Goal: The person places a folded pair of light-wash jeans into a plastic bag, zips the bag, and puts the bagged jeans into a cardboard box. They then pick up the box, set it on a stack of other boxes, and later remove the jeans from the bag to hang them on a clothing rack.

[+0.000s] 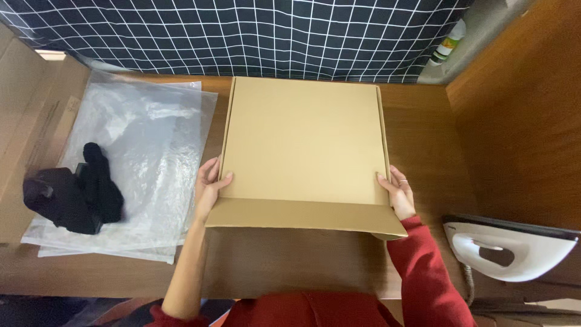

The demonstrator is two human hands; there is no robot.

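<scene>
Here, both hands steady a flat square brown cardboard box [304, 148] at the middle of the brown wooden tabletop [423, 136].
Left hand [210, 186] and right hand [397, 192] press open-fingered on its near corners, clamping nothing; folding the front flap likely needs firmer pinches.

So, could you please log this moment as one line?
left hand: on cardboard box left edge | right hand: on right edge | black cloth: on plastic bags

Box [302, 145] mid-table [423, 133]; hands at its near corners. Bags [151, 139] left, cloth [75, 191] on them. Iron [505, 248] right. Curtain [242, 30] behind.
</scene>
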